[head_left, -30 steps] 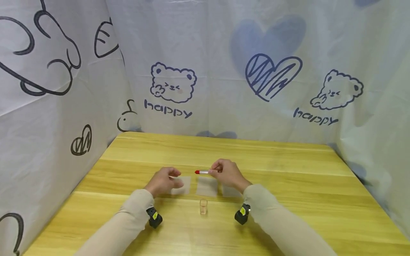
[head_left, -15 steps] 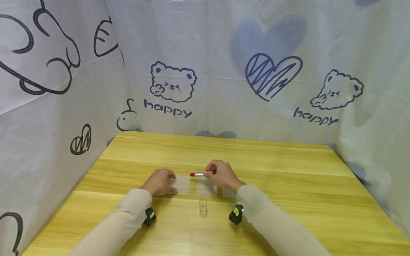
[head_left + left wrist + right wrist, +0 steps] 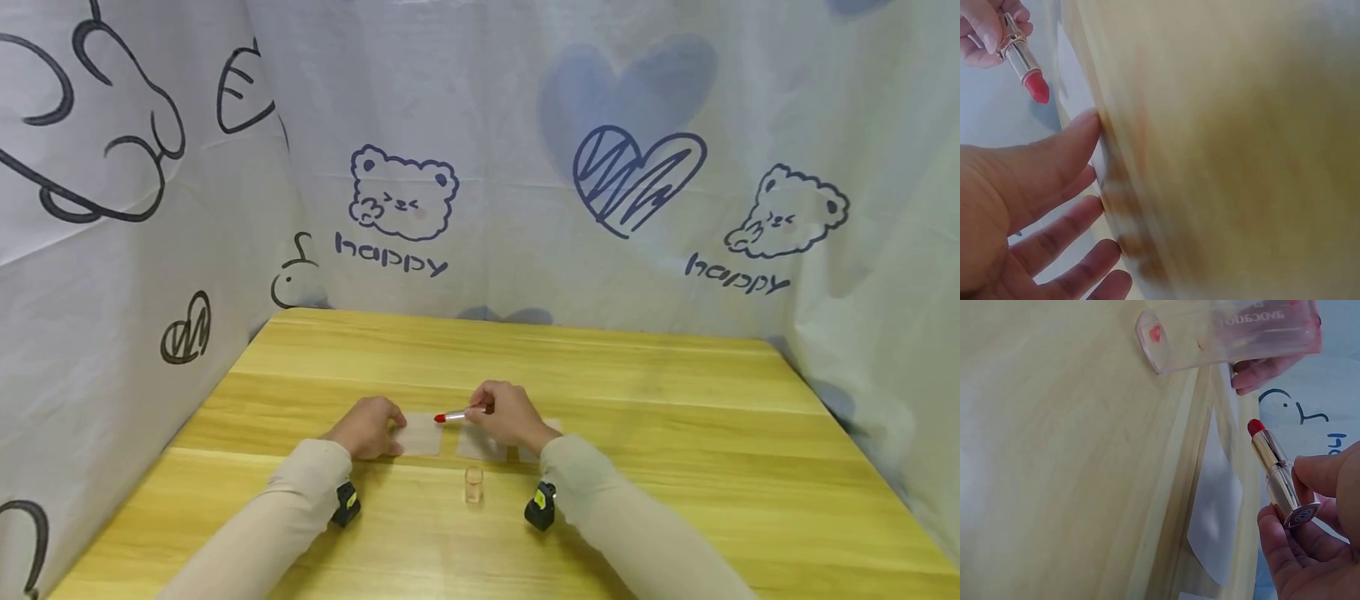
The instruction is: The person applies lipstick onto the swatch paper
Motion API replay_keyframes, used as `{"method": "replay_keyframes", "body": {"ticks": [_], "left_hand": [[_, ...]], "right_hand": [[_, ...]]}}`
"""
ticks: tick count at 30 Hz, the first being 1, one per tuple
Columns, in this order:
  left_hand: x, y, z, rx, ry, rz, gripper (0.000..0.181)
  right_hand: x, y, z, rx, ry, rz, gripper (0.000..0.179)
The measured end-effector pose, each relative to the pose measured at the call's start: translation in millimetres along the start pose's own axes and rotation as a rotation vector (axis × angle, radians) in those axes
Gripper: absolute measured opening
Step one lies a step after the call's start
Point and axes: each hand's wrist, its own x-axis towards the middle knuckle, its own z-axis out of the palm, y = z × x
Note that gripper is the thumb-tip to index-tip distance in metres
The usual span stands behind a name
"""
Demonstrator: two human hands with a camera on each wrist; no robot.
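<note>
My right hand [image 3: 507,414] pinches an uncapped lipstick [image 3: 454,416] between thumb and fingers. Its red tip [image 3: 1037,89] points left, over the right edge of the leftmost white paper square [image 3: 422,437]. At that square's left side rests my left hand [image 3: 364,428], thumb and fingers extended, with fingertips [image 3: 1109,249] down at the tabletop and the paper's edge. In the right wrist view the lipstick's metallic base [image 3: 1282,492] sits among the fingers. The clear pinkish lipstick cap [image 3: 474,485] stands upright on the table, nearer me than the papers; printed letters show on it [image 3: 1229,334].
A middle paper square [image 3: 480,447] and a right one [image 3: 527,455] lie in a row with the first; the right forearm and hand partly cover them. The wooden table [image 3: 675,433] is enclosed by white curtains [image 3: 517,275] with drawings.
The right hand has moved left and slightly nearer with the lipstick, from above the middle square to the leftmost one. My left hand has shifted a little left and come down at the paper's edge.
</note>
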Motion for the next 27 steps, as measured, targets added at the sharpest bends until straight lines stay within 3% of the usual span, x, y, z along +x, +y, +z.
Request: {"method": "replay_keyframes", "body": {"ticks": [6, 13, 27], "left_hand": [[2.0, -0.7, 0.6, 0.012, -0.013, 0.002, 0.029], [5.0, -0.5, -2.2, -0.01, -0.052, -0.057, 0.032], [5.8, 0.5, -2.4, 0.026, -0.041, -0.007, 0.032]], "right_hand": [[2.1, -1.9, 5.5, -0.02, 0.008, -0.013, 0.008], [5.9, -5.2, 8.9, -0.014, 0.007, -0.029, 0.009], [14.1, -6.0, 15.0, -0.032, 0.007, -0.035, 0.014]]}}
